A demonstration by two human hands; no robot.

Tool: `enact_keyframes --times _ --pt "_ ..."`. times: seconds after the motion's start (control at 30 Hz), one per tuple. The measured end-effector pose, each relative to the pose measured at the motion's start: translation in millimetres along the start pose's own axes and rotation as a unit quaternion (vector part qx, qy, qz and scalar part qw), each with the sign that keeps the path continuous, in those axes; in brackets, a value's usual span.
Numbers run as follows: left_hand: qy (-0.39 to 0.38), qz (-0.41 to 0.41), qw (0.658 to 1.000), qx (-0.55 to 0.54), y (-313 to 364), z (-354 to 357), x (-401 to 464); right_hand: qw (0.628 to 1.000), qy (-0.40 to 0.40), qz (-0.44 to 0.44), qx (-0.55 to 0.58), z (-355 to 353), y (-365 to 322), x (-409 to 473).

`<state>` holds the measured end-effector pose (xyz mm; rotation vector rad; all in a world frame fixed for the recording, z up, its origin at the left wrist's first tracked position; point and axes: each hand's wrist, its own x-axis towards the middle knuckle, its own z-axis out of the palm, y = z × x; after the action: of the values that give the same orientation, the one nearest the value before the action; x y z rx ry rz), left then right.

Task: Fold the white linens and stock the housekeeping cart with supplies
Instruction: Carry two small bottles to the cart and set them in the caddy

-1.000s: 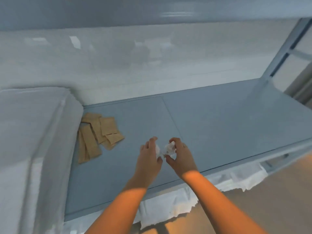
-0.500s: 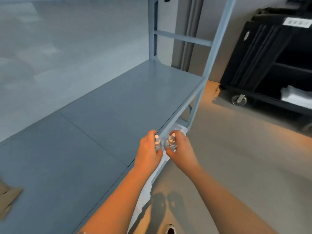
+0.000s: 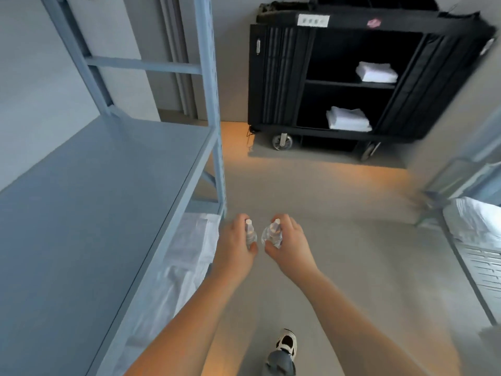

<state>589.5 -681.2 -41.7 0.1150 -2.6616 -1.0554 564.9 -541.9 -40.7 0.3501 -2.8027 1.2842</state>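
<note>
We are gripping one small clear bottle [image 3: 250, 234] in our left hand [image 3: 235, 246] and another bottle [image 3: 272, 234] in our right hand [image 3: 288, 246] — caps up, the housekeeping cart [image 3: 273, 77] well ahead.

Both hands, left [image 3: 236, 244] and right [image 3: 288, 244], extended forward side by side, fingers curled.

Shelving rack [image 3: 108, 185] at nine o'clock, housekeeping cart [image 3: 276, 77] at one o'clock holding folded linens [image 3: 348, 119] on two shelves.

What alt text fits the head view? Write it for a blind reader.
Each hand, left hand and right hand, grips a small clear bottle over the floor. Ahead stands a black housekeeping cart holding folded white linens; a grey shelf is at left.
</note>
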Motion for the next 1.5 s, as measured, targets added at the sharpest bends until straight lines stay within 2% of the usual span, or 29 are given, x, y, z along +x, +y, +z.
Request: enact_keyframes --times 0.27,0.53,0.83,1.07,1.23,1.37,1.5 --pt "-0.030 0.064 0.997 -0.008 67 101 146 0.998 0.047 0.045 0.000 -80 87 122" --pt "-0.063 0.107 0.992 -0.027 132 174 282 0.995 0.085 0.045 -0.005 -159 142 249" --pt "-0.078 0.129 0.988 -0.028 149 252 456 0.992 0.109 0.053 -0.015 -200 206 414" --pt "-0.086 0.126 0.988 -0.008 154 313 651 0.991 0.118 0.061 -0.024 -232 245 599" --pt "-0.064 0.145 0.987 0.012 174 350 782 0.986 0.146 0.073 -0.030 -271 261 723" --pt "-0.055 0.131 0.990 0.017 195 384 858 0.984 0.153 0.086 -0.034 -300 280 795" --pt "-0.066 0.171 0.983 0.005 218 413 925 0.984 0.160 0.073 -0.039 -327 305 861"
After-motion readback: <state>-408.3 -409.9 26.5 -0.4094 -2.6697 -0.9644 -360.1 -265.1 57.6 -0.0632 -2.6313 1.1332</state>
